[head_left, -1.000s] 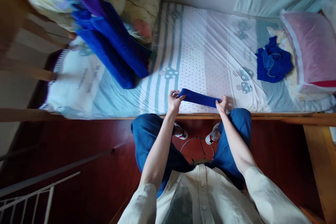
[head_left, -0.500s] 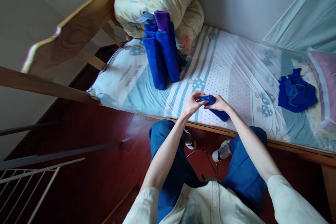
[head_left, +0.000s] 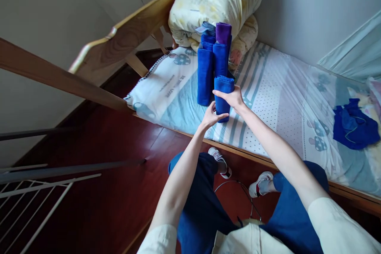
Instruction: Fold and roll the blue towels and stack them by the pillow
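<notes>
- The roll (head_left: 223,106) is right of the frame's centre, between both hands, its folded end up.
- The right hand (head_left: 235,98) grasps its upper part, thumb across the front.
- The left hand (head_left: 210,117) grasps its lower part, thumb across the front near the bottom edge.
- Whether the roll touches the bed (head_left: 293,107) beneath cannot be told.
- Just beyond it, upper centre, blue rolls (head_left: 205,77) and a purple roll (head_left: 223,31) cluster before a yellow quilt (head_left: 212,0).
- A crumpled blue cloth (head_left: 355,127) lies at the right edge.
- Red-brown floor (head_left: 119,166) fills the lower left, beside a white rack (head_left: 55,206).
</notes>
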Demonstrator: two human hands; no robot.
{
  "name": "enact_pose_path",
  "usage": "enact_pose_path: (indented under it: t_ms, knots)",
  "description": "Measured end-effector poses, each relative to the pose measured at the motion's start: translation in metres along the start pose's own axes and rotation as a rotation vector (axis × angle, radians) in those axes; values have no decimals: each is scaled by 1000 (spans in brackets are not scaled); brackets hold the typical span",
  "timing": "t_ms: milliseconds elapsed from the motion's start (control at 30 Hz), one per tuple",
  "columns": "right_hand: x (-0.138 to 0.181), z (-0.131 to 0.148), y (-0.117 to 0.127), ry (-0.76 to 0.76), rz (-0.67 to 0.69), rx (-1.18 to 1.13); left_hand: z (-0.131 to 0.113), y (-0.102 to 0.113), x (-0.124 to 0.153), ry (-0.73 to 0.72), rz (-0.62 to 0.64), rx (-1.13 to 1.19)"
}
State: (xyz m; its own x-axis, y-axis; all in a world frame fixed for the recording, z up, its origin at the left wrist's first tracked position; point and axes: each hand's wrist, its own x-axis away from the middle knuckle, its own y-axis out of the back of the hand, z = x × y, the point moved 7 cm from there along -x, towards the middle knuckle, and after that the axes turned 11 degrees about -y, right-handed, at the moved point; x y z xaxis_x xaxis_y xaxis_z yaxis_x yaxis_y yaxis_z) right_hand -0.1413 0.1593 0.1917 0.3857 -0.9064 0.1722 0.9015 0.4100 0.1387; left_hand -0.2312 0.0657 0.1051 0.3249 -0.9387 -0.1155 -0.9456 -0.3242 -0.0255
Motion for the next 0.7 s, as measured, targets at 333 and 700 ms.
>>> enact_pose_path:
  t_ms: [333,700]
  knots:
    - [-73,21,-97,25,96,-119,39,93,-24,105,-328,-354]
    - [-70,17,-94,-34,-15,-137,65,93,-25,150,-268,-394]
